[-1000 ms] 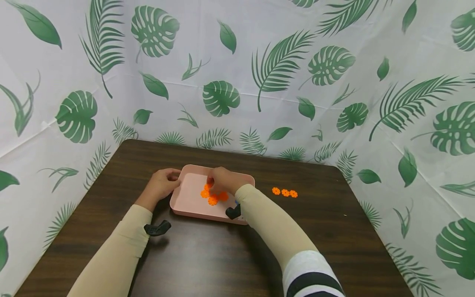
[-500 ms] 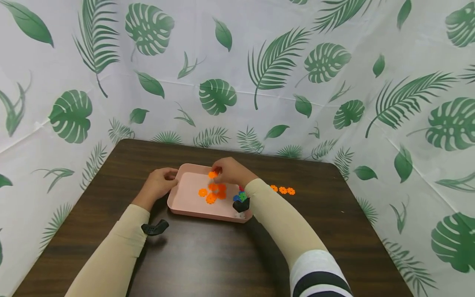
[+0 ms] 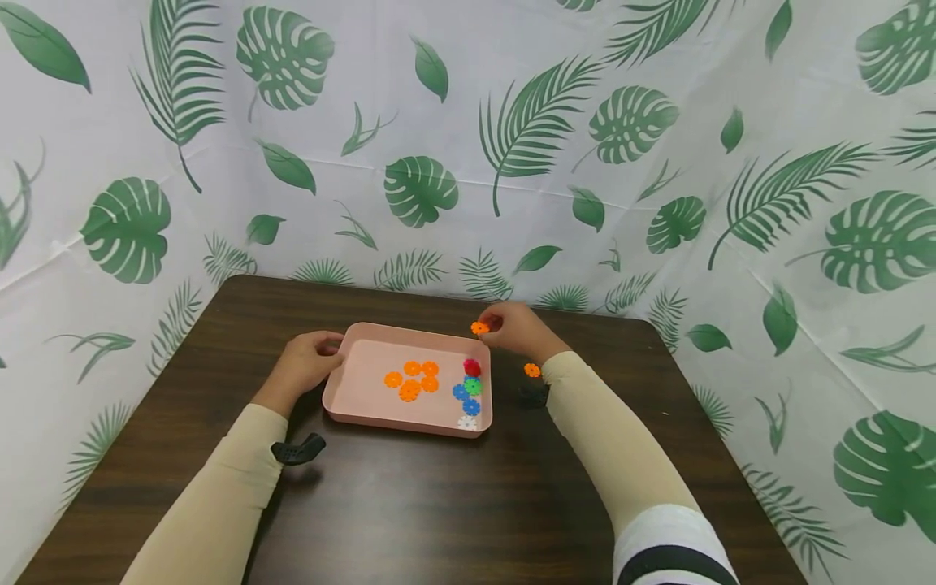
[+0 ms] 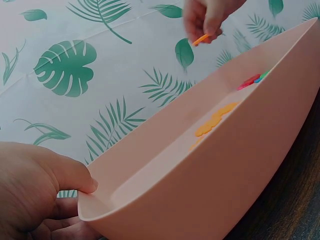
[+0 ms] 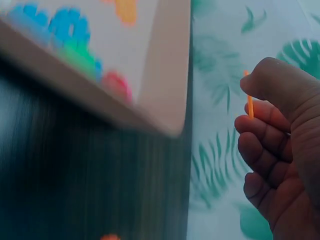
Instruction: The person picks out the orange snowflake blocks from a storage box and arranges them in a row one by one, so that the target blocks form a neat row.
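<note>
- Two tan sleeves reach in over the near part of the dark wooden table; a black fitting sits at the left wrist.
- The left hand keeps the place it had half a second ago, its grip pinching the left end of the pink tray, thumb inside the wall and fingers outside.
- The tray rests on the table, its long axis running left to right, the right end a little nearer the person.
- Along that right end, near to far, lie a white piece, blue pieces, a green piece and a red piece; the right arm partly covered this group earlier, and now it is uncovered.
- Orange pieces cluster mid-tray, some touching.
- Right of the tray, one loose orange piece shows on the table; the right sleeve hides where two more lay beside it.
- The right hand has shifted from the tray's far middle to its far right corner, its grip pinching a flower-shaped orange disc. Whether the disc is over the rim or just beyond, I cannot tell. Its face shows to the head view, its thin edge to the right wrist view.
- Behind hangs white cloth printed with green leaves.
</note>
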A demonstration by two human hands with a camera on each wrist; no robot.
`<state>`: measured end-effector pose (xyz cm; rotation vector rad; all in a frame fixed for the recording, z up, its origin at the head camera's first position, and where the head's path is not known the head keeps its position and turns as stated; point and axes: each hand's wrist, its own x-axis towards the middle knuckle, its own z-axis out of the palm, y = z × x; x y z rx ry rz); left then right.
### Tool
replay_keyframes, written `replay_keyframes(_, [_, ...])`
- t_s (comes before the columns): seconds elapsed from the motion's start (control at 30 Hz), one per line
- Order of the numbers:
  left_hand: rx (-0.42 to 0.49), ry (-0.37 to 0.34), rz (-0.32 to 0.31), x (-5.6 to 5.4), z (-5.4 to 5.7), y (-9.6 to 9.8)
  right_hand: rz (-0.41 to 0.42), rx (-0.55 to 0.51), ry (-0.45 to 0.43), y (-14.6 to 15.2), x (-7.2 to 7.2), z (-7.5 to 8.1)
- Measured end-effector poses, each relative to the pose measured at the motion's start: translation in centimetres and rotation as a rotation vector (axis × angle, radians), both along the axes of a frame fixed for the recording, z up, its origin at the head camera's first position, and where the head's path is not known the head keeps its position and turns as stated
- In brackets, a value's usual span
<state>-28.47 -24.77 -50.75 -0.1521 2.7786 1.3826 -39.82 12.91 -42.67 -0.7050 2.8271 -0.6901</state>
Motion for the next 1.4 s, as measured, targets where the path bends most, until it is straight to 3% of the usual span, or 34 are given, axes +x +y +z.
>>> replay_keyframes(0.27, [-0.003, 0.012, -0.005, -0.1, -0.2, -0.1, -0.094, -0.035, 0.035, 7.8, -0.4, 0.0])
replay_keyframes(0.57, [0.010, 0.003, -0.004, -0.1, 0.2, 0.0, -0.261, -0.002, 0.002, 14.7, -0.3, -0.6])
replay_keyframes(0.8, [-0.002, -0.006, -0.003, -0.1, 0.2, -0.1, -0.333, 0.038, -0.015, 17.5, 0.4, -1.9])
replay_keyframes(1.4, [0.005, -0.018, 0.002, -0.4, -0.1, -0.1, -0.347, 0.104, -0.125, 20.6, 0.8, -5.6])
